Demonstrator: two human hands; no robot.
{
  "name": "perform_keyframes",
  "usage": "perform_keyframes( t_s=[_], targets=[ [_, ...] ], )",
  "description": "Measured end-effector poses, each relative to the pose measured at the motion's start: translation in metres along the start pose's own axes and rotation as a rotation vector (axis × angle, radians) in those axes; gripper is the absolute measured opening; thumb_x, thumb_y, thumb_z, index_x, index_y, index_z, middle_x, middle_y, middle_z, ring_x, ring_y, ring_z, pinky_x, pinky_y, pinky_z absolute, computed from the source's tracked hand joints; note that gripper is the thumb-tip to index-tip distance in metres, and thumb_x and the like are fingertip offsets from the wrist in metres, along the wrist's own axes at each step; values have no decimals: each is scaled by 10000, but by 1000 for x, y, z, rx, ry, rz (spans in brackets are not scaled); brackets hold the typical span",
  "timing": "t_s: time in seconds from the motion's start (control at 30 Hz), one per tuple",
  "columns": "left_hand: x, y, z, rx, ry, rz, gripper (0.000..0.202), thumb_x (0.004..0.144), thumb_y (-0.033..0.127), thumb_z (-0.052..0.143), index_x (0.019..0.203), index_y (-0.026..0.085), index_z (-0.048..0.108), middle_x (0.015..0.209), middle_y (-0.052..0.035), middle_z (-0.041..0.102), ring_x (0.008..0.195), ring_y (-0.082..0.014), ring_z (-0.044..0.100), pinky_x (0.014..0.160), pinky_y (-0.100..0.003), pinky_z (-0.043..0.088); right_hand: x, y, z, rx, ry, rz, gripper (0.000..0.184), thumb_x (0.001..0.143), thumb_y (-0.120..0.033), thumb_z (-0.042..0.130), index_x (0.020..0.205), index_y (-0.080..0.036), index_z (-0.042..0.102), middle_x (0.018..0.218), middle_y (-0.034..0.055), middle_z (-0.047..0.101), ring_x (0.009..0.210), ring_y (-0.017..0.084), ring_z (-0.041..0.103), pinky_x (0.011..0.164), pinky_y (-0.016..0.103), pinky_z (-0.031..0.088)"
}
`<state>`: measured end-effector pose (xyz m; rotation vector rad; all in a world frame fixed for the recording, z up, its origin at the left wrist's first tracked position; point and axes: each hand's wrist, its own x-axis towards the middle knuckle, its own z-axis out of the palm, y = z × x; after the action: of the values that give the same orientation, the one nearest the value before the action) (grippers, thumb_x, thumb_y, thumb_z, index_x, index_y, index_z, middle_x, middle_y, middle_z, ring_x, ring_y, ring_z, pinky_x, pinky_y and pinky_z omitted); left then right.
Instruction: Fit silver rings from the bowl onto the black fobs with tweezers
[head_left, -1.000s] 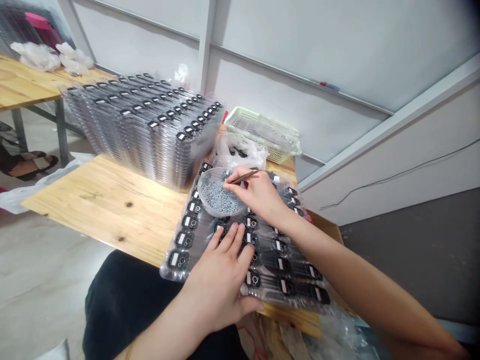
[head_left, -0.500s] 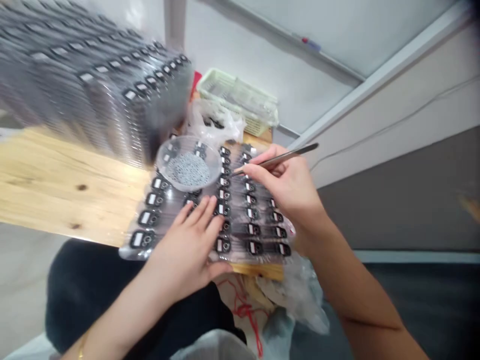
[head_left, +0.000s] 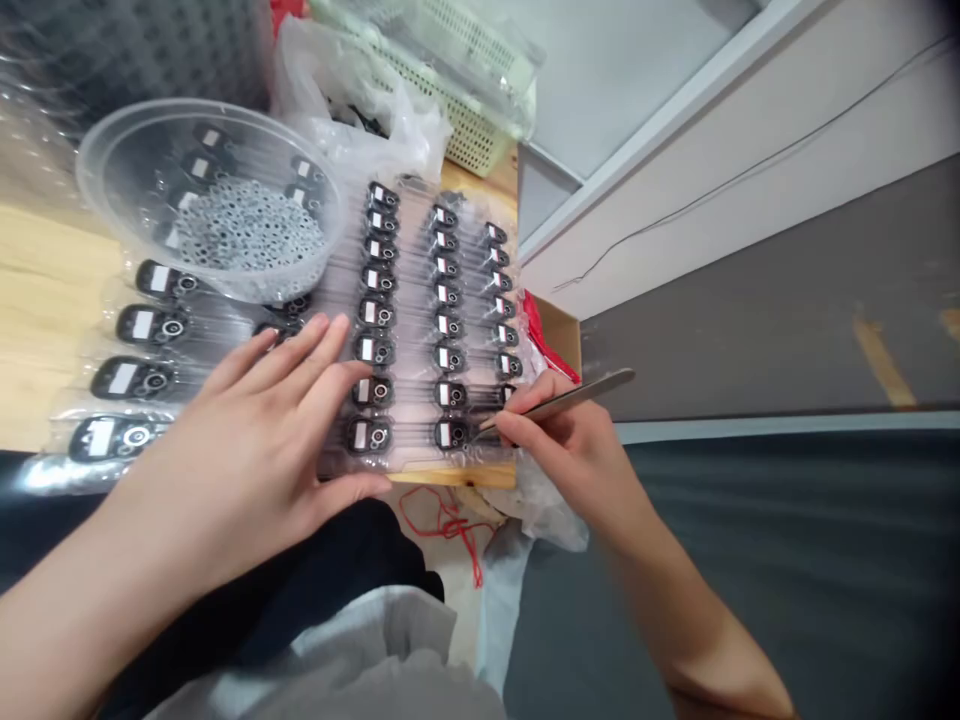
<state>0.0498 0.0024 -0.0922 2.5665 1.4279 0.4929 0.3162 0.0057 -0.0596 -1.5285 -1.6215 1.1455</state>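
Note:
A transparent plastic blister tray (head_left: pixel 409 300) lies on the wooden table, holding rows of small black parts with white labels and round centres. My right hand (head_left: pixel 562 440) pinches steel tweezers (head_left: pixel 559 403), their tips at a black part (head_left: pixel 452 433) in the tray's near row. My left hand (head_left: pixel 247 430) rests flat on the tray with fingers spread, holding nothing. At the tray's far left sits a transparent round bowl (head_left: pixel 210 200) filled with small grey rings (head_left: pixel 251 228). My left hand hides the tray parts beneath it.
Stacked blister trays (head_left: pixel 45 60) rise beyond the bowl. A plastic bag (head_left: pixel 352 100) and a pale green basket (head_left: pixel 457 70) lie past the tray. A cardboard box edge (head_left: pixel 559 335) and red string (head_left: pixel 442 525) are near the table's right and front.
The view has swung and moved closer to the tray. My right hand has carried the tweezers from the bowl to the tray's near right. My left hand remains on the tray.

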Motion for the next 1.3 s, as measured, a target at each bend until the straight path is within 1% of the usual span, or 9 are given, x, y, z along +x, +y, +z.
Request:
perform_keyframes(
  t_s=[0.07,0.13,0.23,0.37,0.57,0.67,0.87,1.07,1.3],
  targets=[
    [0,1,0,5,-26,-16,677,873,717,383,1278,181,467,1545,-150,367,1432,-346,334,1168,-542,271,0,2,2,-26,10,-20,139,842,-265,678,770,-220,568,701,-28,564,624,108,559,550,212,450],
    [1,1,0,28,-36,-4,687,882,718,360,1280,166,454,1546,-165,358,1430,-352,335,1161,-553,275,1,5,3,-33,5,-24,134,843,-266,673,776,-222,566,703,-24,569,629,114,561,552,219,446],
    [1,0,1,40,-18,23,708,865,725,390,1259,144,479,1516,-198,396,1409,-378,364,1152,-560,294,2,8,4,-30,-9,-26,124,851,-265,665,784,-224,569,712,-21,576,636,118,567,562,224,454],
    [0,-1,1,42,-14,31,713,870,701,409,1279,123,487,1513,-210,396,1409,-388,360,1152,-558,297,2,9,4,-44,-9,-32,127,846,-263,669,776,-223,572,703,-25,564,623,114,555,552,222,447],
    [0,0,1,31,0,26,709,866,701,417,1287,138,511,1523,-202,384,1426,-365,337,1158,-544,290,3,8,6,-69,2,-25,123,841,-262,669,775,-223,573,687,-30,558,618,114,543,548,225,430],
    [0,0,2,36,4,30,709,867,691,428,1285,125,512,1518,-215,386,1426,-364,339,1155,-540,289,2,8,6,-80,-1,-27,126,836,-260,672,772,-221,571,698,-23,569,626,119,550,550,228,433],
    [-1,0,2,45,9,42,734,857,700,450,1283,106,514,1512,-230,387,1423,-374,339,1153,-542,289,1,7,7,-77,-2,-19,122,827,-253,685,777,-226,576,727,-17,587,657,126,574,569,228,451],
    [0,1,1,14,13,44,734,845,699,480,1265,99,527,1507,-232,394,1418,-387,344,1156,-546,283,3,7,8,-75,-1,-21,137,818,-245,693,768,-226,568,716,-24,581,653,121,564,575,225,448],
    [0,0,1,50,-3,44,703,859,694,451,1270,129,523,1516,-219,387,1431,-363,331,1145,-550,306,2,8,8,-84,8,-43,136,824,-230,692,767,-225,568,721,-21,575,657,125,564,578,232,459]
  ],
)
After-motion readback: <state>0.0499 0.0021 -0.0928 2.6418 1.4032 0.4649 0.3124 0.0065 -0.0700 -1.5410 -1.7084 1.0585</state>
